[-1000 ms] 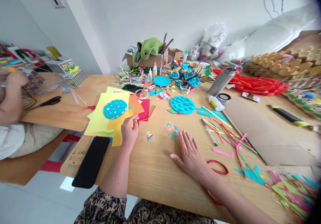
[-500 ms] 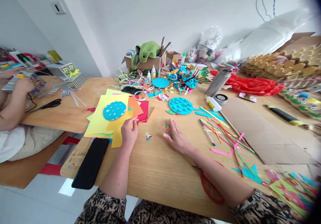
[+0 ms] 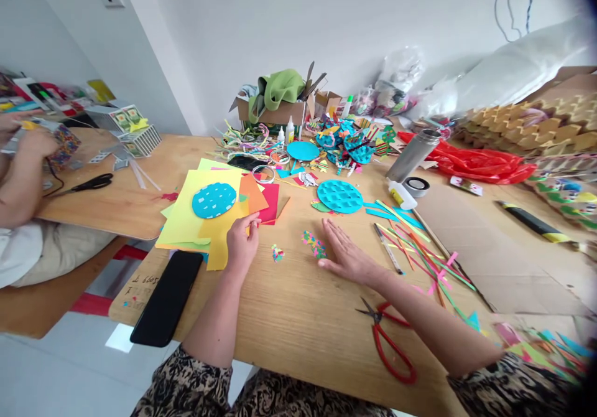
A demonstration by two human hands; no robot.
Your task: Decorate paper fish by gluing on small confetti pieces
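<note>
My left hand [image 3: 243, 240] rests by the right edge of the yellow paper sheets [image 3: 180, 218], its fingers pinched together; whatever they hold is too small to make out. On those sheets lies a blue oval with pale spots [image 3: 214, 200]. My right hand [image 3: 344, 252] is flat on the table with its fingers stretched out, beside a patch of colourful paper bits [image 3: 314, 244]. A smaller pile of bits [image 3: 277, 253] sits between my hands. Beyond my right hand is a blue dimpled oval [image 3: 339, 196]. Red-handled scissors [image 3: 389, 342] lie open below my right forearm.
A black phone [image 3: 166, 299] lies at the table's left front. Paper strips [image 3: 410, 236], a pen [image 3: 388, 248], cardboard [image 3: 489, 249] and a metal bottle [image 3: 413, 155] are on the right. Another person's hand [image 3: 40, 142] works at the far left.
My right hand has moved right, off the colourful bits, which now show more fully. The scissors are now less covered by my forearm. The view has shifted slightly.
</note>
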